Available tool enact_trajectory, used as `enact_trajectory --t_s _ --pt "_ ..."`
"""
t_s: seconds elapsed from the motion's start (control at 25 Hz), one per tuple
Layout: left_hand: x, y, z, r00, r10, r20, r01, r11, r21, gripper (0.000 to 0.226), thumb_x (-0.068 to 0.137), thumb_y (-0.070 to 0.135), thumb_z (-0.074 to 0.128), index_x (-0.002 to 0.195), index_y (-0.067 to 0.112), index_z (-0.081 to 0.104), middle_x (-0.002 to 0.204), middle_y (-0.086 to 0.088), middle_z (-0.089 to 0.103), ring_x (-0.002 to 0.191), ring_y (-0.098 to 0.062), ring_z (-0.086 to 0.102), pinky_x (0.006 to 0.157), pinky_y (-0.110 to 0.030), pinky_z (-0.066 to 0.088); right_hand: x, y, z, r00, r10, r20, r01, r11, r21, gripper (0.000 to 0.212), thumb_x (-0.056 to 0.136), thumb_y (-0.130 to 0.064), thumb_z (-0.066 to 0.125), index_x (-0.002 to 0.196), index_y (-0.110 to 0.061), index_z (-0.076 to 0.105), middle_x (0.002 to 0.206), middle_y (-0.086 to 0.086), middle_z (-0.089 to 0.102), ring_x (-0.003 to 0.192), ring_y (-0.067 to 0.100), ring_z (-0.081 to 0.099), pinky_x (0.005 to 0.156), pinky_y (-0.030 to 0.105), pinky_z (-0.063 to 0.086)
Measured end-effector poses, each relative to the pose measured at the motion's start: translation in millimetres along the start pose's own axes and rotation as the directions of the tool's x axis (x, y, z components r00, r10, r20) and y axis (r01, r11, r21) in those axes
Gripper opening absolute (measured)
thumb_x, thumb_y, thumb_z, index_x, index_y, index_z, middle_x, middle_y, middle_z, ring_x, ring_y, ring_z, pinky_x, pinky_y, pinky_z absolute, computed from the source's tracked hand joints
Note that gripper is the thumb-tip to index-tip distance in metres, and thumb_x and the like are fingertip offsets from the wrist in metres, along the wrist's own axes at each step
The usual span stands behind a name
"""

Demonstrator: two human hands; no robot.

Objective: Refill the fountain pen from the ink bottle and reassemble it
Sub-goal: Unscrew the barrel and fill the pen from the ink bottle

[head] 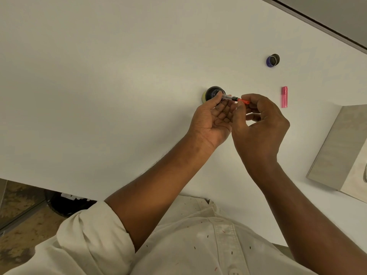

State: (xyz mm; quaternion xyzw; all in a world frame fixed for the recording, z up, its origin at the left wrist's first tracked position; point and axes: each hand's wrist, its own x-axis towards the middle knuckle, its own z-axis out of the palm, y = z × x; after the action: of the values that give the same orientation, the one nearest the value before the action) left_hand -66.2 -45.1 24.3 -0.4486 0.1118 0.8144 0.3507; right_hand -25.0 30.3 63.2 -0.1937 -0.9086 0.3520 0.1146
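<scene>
White table (99,76) is under our hands. Our left hand (212,120) pinches the pen part (230,97) over the ink bottle (213,93). Our right hand (260,124) pinches its orange end (244,101). Farther right lie the bottle cap (273,60) and pink barrel (284,96).

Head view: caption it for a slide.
Both hands hold the pen's clear converter section above the open black ink bottle.
</scene>
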Motion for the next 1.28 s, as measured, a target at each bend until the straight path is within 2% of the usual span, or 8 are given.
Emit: enact_trajectory --t_s 0.28,0.4,0.48,0.56,0.72,0.84,1.0,1.28 --pt "-7 -1 0 0.999 0.008 -0.054 -0.006 0.999 0.035 0.024 0.088 0.024 0.061 0.083 0.001 0.065 0.074 -0.008 0.067 0.07 -0.015 0.064 0.07 -0.025 0.056 0 0 2 1.0 -0.01 -0.005 0.01 1.0 -0.018 0.011 0.089 -0.011 0.059 0.096 -0.009 0.068 0.084 -0.008 0.062 0.072 0.007 0.06 0.064 0.009 0.048" --pt "-11 -2 -8 0.945 0.242 -0.219 -0.171 0.939 0.3 0.022 0.085 0.026 0.064 0.082 0.004 0.066 0.07 -0.005 0.063 0.064 -0.014 0.058 0.063 -0.026 0.054 2 -3 3 0.999 -0.036 -0.026 0.036 0.999 -0.025 0.011 0.089 -0.01 0.058 0.095 -0.007 0.067 0.083 -0.007 0.06 0.073 0.011 0.06 0.064 0.016 0.051" --pt "-8 3 -14 0.79 0.581 -0.196 -0.372 0.709 0.599 0.009 0.083 0.018 0.066 0.08 0.009 0.067 0.071 -0.004 0.063 0.063 -0.014 0.055 0.066 -0.03 0.051 4 -3 2 0.998 -0.052 -0.022 0.051 0.998 -0.033 0.011 0.089 -0.009 0.057 0.095 -0.006 0.066 0.084 -0.003 0.061 0.075 0.014 0.061 0.064 0.023 0.053" --pt "-6 13 -17 0.634 0.773 0.018 -0.475 0.371 0.798 0.005 0.081 0.013 0.065 0.084 0.015 0.069 0.081 -0.002 0.066 0.067 -0.01 0.055 0.069 -0.026 0.049 8 -2 1 0.998 -0.055 0.009 0.056 0.997 -0.046 0.011 0.09 -0.01 0.056 0.096 -0.007 0.065 0.09 0.003 0.063 0.076 0.013 0.06 0.064 0.022 0.053" --pt "5 32 -16 0.518 0.75 0.412 -0.512 -0.114 0.851 0.017 0.079 0.014 0.068 0.092 0.023 0.071 0.096 0.005 0.058 0.087 -0.014 0.056 0.074 -0.016 0.045 16 -3 -2 0.997 -0.041 0.063 0.044 0.998 -0.053 0.011 0.091 -0.012 0.054 0.096 -0.007 0.063 0.091 -0.002 0.064 0.079 0.008 0.059 0.069 0.013 0.05" --pt "15 41 -16 0.568 0.614 0.549 -0.48 -0.295 0.826 0.018 0.08 0.017 0.07 0.097 0.023 0.072 0.098 0.009 0.051 0.101 -0.015 0.049 0.083 -0.024 0.044 25 -6 -4 0.995 -0.032 0.097 0.038 0.997 -0.06 0.01 0.091 -0.012 0.053 0.096 -0.008 0.061 0.087 -0.01 0.059 0.08 0.005 0.058 0.07 0.009 0.047" --pt "18 42 -16 0.605 0.526 0.598 -0.492 -0.344 0.8 0.021 0.081 0.018 0.07 0.101 0.021 0.072 0.102 0.01 0.049 0.104 -0.013 0.042 0.083 -0.018 0.04 41 -10 -5 0.992 -0.011 0.127 0.019 0.998 -0.063 0.011 0.09 -0.012 0.055 0.095 -0.006 0.061 0.084 -0.01 0.059 0.076 0.003 0.057 0.067 0.007 0.046" --pt "21 37 -15 0.556 0.546 0.627 -0.524 -0.355 0.774 0.023 0.078 0.022 0.072 0.1 0.018 0.072 0.099 0.009 0.05 0.103 -0.012 0.044 0.073 -0.004 0.035 55 -12 -2 0.988 0.012 0.152 0.0 0.997 -0.08 0.011 0.091 -0.016 0.057 0.096 -0.007 0.062 0.084 -0.007 0.061 0.077 0.005 0.059 0.071 0.008 0.047"
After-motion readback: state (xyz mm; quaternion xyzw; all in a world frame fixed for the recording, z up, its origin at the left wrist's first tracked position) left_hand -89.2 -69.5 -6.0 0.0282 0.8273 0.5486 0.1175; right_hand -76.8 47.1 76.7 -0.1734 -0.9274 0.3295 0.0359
